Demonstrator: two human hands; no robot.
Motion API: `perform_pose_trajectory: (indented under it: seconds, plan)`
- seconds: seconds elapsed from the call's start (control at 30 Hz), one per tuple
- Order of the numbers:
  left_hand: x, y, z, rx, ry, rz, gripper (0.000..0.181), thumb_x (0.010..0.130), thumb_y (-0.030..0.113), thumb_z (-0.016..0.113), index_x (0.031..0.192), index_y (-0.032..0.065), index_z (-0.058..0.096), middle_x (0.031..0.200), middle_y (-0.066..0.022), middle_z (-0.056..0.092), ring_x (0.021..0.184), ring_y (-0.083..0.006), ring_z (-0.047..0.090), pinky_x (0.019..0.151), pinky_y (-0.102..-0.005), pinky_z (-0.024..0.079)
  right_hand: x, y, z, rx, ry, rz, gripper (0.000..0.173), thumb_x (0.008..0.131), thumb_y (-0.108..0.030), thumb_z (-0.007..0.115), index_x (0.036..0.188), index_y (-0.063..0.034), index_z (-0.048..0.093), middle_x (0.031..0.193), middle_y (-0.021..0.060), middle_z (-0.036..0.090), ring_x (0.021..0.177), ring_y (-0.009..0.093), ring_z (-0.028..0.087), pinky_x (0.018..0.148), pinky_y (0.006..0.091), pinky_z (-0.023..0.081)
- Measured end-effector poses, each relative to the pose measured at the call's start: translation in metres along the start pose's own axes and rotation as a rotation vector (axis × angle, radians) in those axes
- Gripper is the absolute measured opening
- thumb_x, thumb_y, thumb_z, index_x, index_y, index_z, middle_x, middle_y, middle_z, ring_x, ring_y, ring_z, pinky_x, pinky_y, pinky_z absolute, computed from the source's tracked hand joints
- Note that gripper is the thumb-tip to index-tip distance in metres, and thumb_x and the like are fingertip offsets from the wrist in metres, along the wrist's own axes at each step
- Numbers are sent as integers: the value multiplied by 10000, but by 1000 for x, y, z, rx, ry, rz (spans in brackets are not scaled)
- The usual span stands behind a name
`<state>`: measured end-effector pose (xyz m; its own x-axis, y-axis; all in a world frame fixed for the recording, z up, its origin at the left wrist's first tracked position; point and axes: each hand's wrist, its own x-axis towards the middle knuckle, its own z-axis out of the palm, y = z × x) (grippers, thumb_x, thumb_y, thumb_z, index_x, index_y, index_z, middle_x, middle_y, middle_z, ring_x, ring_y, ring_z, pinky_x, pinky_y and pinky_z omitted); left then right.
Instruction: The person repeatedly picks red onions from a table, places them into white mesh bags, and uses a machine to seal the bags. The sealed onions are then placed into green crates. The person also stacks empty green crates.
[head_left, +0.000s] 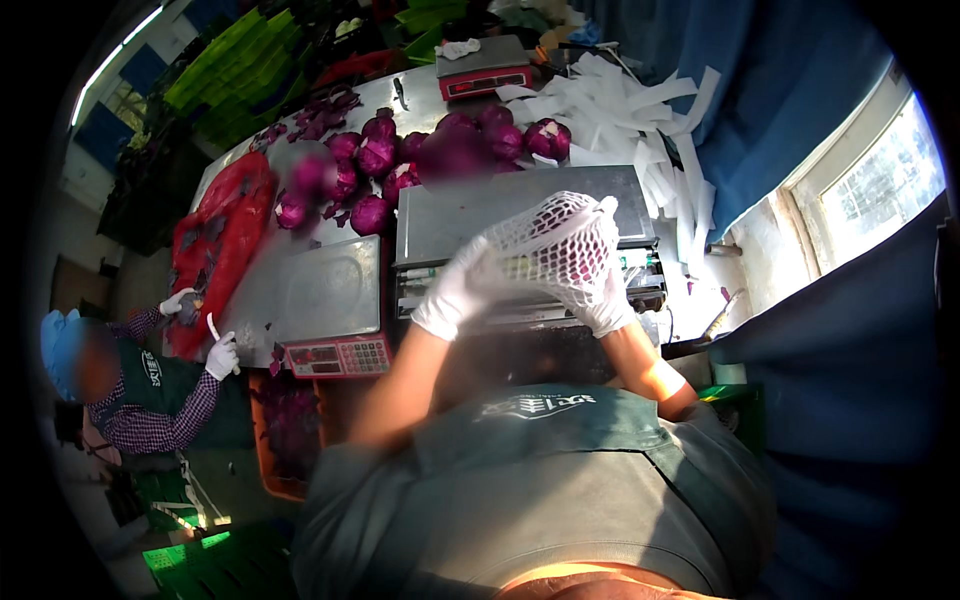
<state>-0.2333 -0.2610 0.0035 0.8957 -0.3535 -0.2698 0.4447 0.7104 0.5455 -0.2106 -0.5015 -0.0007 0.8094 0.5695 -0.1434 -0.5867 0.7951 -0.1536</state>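
White gloves cover both of my hands. Stretched between them is a white foam mesh sleeve (559, 236) with a purple cabbage (581, 266) showing through its holes. My left hand (461, 289), blurred, grips the sleeve's left side. My right hand (609, 296) holds the cabbage and sleeve from the right, partly hidden behind the mesh. Both are over the front of a metal-topped unit (450, 214) with rollers along its front. Several loose purple cabbages (375, 156) sit behind it on the metal table (424, 94).
A red digital scale (330, 292) stands at left, another (484, 67) at the back. White foam sleeves (622, 105) are heaped at right. A co-worker (150, 390) holds a knife (214, 330) beside a red mesh sack (225, 217). An orange crate (281, 484) holds purple leaves.
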Motion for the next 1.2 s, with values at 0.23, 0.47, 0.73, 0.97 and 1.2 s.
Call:
perform_pose_trajectory:
  seconds: [0.23,0.47,0.73,0.97,1.2]
  plan:
    - [-22,41,51,355,180,255,454,931,379,713,1238,59,619,1029,-70,677,997,-251,670,849,-399,555,10,-21,58,-467,-60,-230,555,1075,-465,400,1425,-43,484,1378,121,578,1227,250,590,1054,371,498]
    - [1,32,43,-491,-284,-46,797,939,620,562,1520,106,384,1533,-190,414,1370,-417,434,1111,-685,338,14,-45,119,-1359,83,-1048,313,997,-49,596,1309,-33,622,1283,102,666,1098,142,629,975,297,491]
    - [40,21,27,708,56,589,626,1037,434,533,1493,27,397,1480,-142,494,1339,-267,501,1117,-408,402,61,-16,28,-1579,-138,-702,531,979,-159,652,1464,-31,477,1453,155,529,1263,223,566,1068,347,449]
    - [31,29,-24,1415,273,718,509,1022,426,554,1319,14,585,1130,-232,701,1065,-378,685,890,-410,539,70,-33,0,-1574,3,-531,459,993,-184,641,1406,-14,540,1312,147,654,1188,194,624,1016,318,484]
    - [-58,82,-32,2661,71,149,291,835,264,737,1022,69,629,777,-124,704,771,-323,713,634,-456,548,-22,-115,25,-2228,-35,-278,467,918,-94,652,1376,-162,595,1065,103,728,942,203,698,861,345,551]
